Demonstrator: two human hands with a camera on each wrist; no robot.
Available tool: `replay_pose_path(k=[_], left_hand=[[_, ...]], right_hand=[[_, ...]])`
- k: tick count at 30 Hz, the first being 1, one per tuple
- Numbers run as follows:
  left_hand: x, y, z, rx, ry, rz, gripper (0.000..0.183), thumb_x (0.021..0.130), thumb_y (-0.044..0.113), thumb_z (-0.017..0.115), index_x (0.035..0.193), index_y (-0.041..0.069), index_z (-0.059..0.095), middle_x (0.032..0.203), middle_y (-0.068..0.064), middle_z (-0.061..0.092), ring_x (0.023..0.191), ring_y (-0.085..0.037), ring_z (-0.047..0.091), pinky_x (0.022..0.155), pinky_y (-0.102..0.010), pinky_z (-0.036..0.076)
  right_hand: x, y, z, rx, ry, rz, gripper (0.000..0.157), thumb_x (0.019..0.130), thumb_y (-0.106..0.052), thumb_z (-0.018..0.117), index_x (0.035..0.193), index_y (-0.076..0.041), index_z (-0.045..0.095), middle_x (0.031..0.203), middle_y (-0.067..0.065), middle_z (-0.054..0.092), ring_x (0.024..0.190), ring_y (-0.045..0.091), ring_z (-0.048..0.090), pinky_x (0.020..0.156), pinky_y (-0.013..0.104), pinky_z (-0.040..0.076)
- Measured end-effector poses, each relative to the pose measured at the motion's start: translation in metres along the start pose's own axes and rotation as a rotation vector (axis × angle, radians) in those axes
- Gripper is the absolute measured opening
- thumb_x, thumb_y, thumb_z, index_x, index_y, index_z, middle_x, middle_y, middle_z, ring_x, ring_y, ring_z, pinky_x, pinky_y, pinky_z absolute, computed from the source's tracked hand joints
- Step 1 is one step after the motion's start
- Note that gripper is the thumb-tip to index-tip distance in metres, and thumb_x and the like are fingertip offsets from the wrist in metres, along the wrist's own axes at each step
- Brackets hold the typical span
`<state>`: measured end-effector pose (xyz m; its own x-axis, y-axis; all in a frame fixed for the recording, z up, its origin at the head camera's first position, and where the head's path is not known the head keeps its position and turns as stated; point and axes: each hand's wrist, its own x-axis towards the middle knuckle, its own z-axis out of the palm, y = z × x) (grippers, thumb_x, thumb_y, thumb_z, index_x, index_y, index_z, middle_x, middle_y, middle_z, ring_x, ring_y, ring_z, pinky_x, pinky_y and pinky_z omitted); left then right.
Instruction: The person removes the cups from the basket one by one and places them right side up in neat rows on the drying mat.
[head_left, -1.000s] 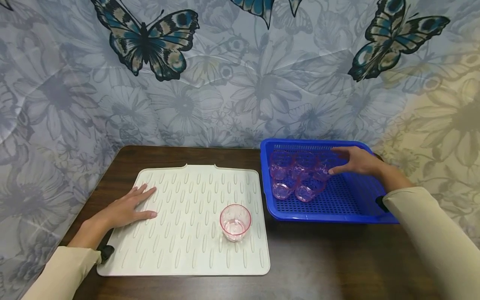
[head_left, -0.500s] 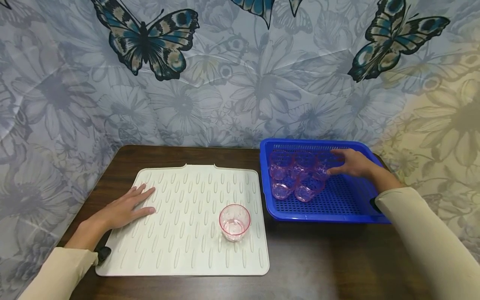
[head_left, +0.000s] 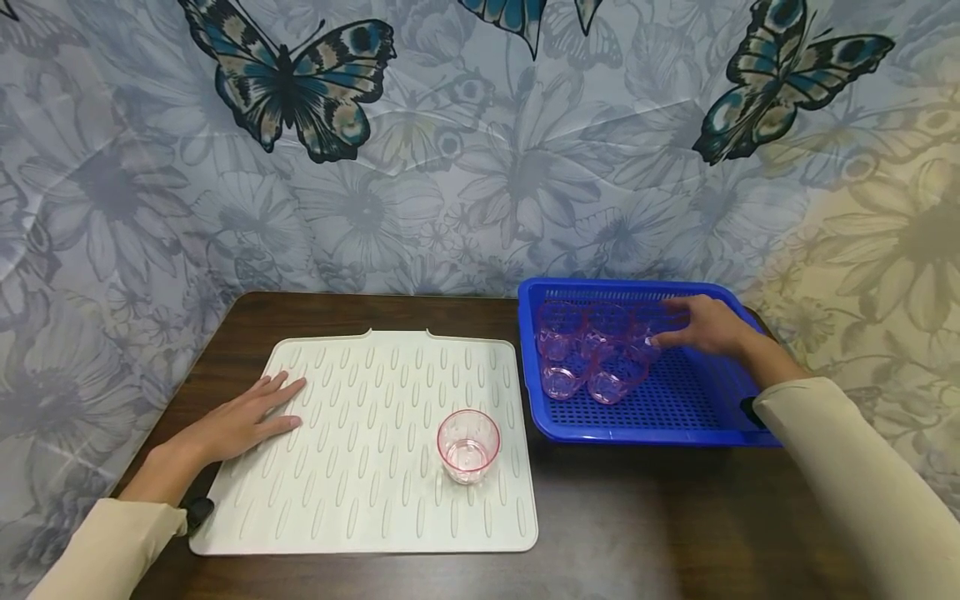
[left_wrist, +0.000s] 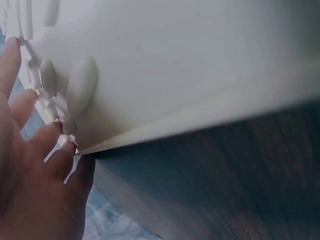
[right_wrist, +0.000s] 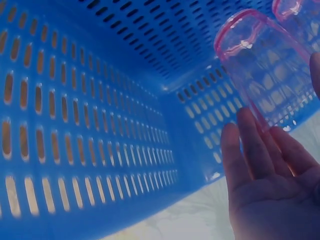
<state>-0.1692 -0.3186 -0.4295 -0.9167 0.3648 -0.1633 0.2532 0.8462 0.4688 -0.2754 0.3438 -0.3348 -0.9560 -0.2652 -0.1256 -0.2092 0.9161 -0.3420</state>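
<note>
My left hand (head_left: 243, 421) lies with spread fingers on the left edge of a white drying mat (head_left: 360, 450) with raised oval ridges. In the left wrist view its fingertips meet the mat's edge. A clear pink-rimmed glass (head_left: 468, 446) stands upright on the mat's right half. My right hand (head_left: 708, 325) reaches into a blue plastic basket (head_left: 622, 434), thumb and fingers at either side of a pink-rimmed glass (right_wrist: 267, 65) that stands upside down. Its fingertips meet the glass side in the right wrist view. Several similar glasses (head_left: 561, 379) stand together in the basket's left half.
Both mat and basket rest on a dark brown wooden table (head_left: 600, 517). Right behind the table rises a wall covering (head_left: 480, 183) with flowers and butterflies. The slotted basket wall (right_wrist: 90, 125) stands up beside my right hand.
My right hand has moved slightly left, closer to the glass in the basket. The left hand has slid a little toward the mat's left edge. The glass on the mat stays put.
</note>
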Motion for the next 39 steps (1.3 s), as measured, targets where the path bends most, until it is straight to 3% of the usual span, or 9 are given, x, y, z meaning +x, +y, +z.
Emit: replay_pose_path(k=[19,39], left_hand=[[-0.001,0.003,0.0,0.014,0.002,-0.006,0.073,0.097,0.05,0.058,0.155,0.012,0.036,0.16,-0.03,0.02,0.145,-0.053,0.015,0.101,-0.076,0.023],[-0.002,0.005,0.0,0.028,-0.001,-0.008,0.075,0.097,0.051,0.059,0.155,0.011,0.036,0.159,-0.031,0.017,0.144,-0.054,0.015,0.1,-0.076,0.026]], right_hand=[[-0.013,-0.012,-0.024,0.053,0.134,-0.016,0.088,0.088,-0.04,0.076,0.143,0.017,0.038,0.129,0.041,0.052,0.116,0.056,0.053,0.092,0.063,0.045],[-0.016,-0.056,-0.044,0.037,0.228,-0.069,0.088,0.086,-0.046,0.078,0.147,0.006,0.042,0.13,0.032,0.058,0.117,0.05,0.057,0.091,0.062,0.047]])
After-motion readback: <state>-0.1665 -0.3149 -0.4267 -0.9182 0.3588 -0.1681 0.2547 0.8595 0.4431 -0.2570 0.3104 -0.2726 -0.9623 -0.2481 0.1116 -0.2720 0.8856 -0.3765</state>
